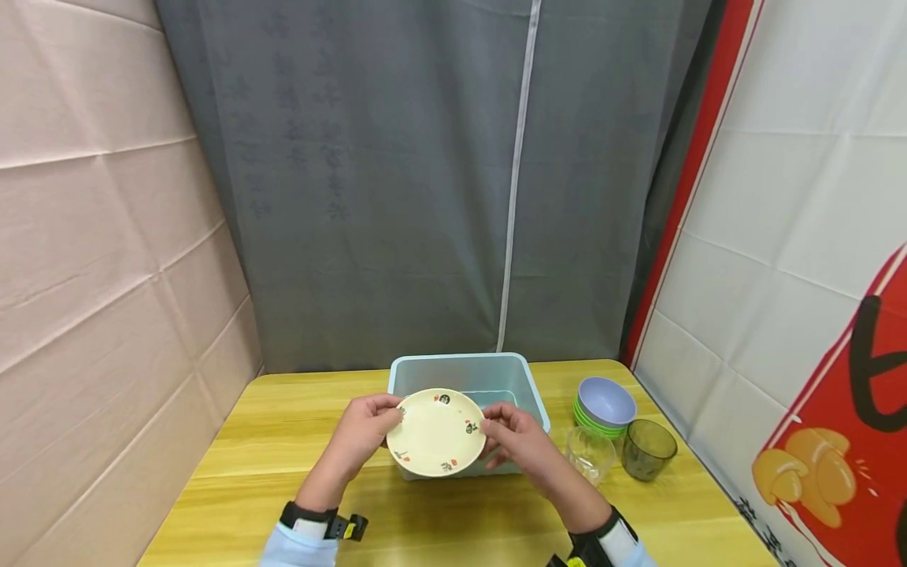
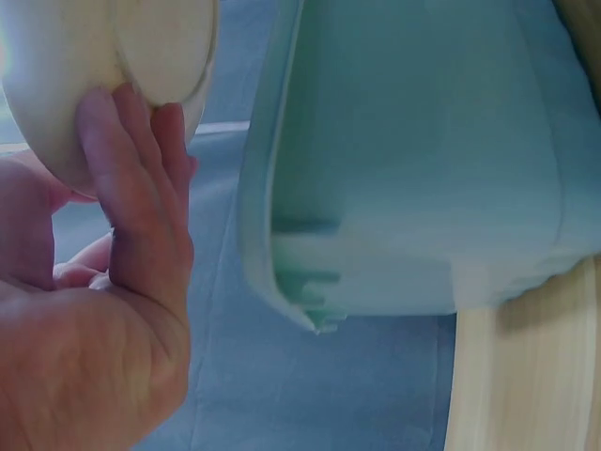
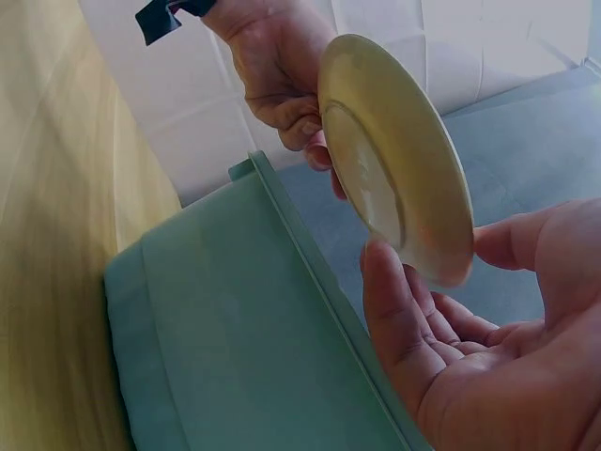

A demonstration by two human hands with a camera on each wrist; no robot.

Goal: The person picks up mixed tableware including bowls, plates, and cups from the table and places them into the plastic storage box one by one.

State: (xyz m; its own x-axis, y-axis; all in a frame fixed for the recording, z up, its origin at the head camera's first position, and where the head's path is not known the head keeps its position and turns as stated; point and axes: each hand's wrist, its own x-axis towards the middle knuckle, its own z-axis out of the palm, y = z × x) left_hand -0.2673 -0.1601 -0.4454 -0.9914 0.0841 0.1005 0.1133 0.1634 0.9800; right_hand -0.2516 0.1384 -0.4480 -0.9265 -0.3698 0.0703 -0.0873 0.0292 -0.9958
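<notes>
A cream plate [image 1: 435,433] with small printed figures around its rim is held up between both hands, its decorated face toward the head camera. The left hand [image 1: 364,429] pinches its left edge, with fingers spread on the underside in the left wrist view. On the opposite edge, the right hand [image 1: 520,439] grips with thumb and fingers, as the right wrist view [image 3: 498,329] also shows of the right hand. Behind and below the plate [image 3: 404,160] stands a light blue plastic basin [image 1: 460,364], partly hidden by plate and hands.
Right of the basin, a purple bowl [image 1: 607,400] sits on stacked green bowls [image 1: 591,425]. Nearer stand a clear glass [image 1: 590,453] and a dark tinted glass [image 1: 648,450]. All rest on a wooden table [image 1: 283,425], with a grey curtain [image 1: 354,197] behind.
</notes>
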